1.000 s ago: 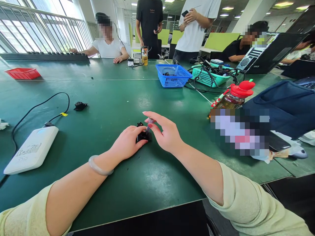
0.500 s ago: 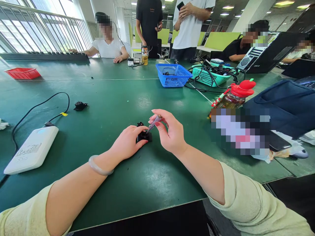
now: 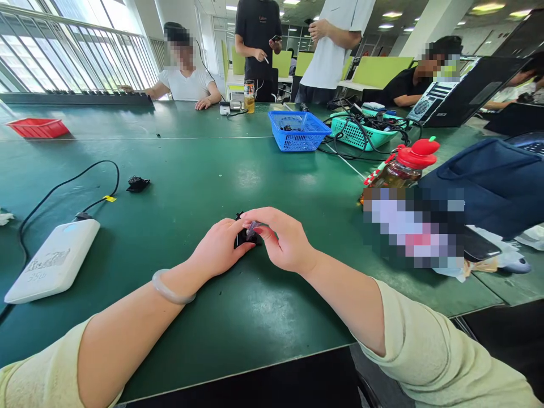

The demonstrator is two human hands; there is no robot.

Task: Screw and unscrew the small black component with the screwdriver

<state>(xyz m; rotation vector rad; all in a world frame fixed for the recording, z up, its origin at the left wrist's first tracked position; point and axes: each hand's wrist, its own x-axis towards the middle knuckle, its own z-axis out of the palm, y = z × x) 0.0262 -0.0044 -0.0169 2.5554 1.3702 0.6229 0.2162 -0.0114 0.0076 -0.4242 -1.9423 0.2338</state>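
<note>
My left hand (image 3: 219,247) grips a small black part (image 3: 241,239) on the green table, thumb on the near side and fingers on the far side. My right hand (image 3: 285,241) is closed round a small screwdriver-like tool with a purplish handle (image 3: 251,229). Its fingers reach over the black part, close to my left fingertips. The tool's tip and much of the black part are hidden by my fingers.
On the green table (image 3: 182,170) are a white power bank (image 3: 53,260) with a black cable, a black lump (image 3: 138,183), a red tray (image 3: 38,128), a blue basket (image 3: 300,133), a teal basket (image 3: 361,133) and a red-lidded bottle (image 3: 399,170). People are across the table.
My right hand has moved left and lower over the black part, with the tool now mostly covered by the fingers. My left hand has stayed in place.
</note>
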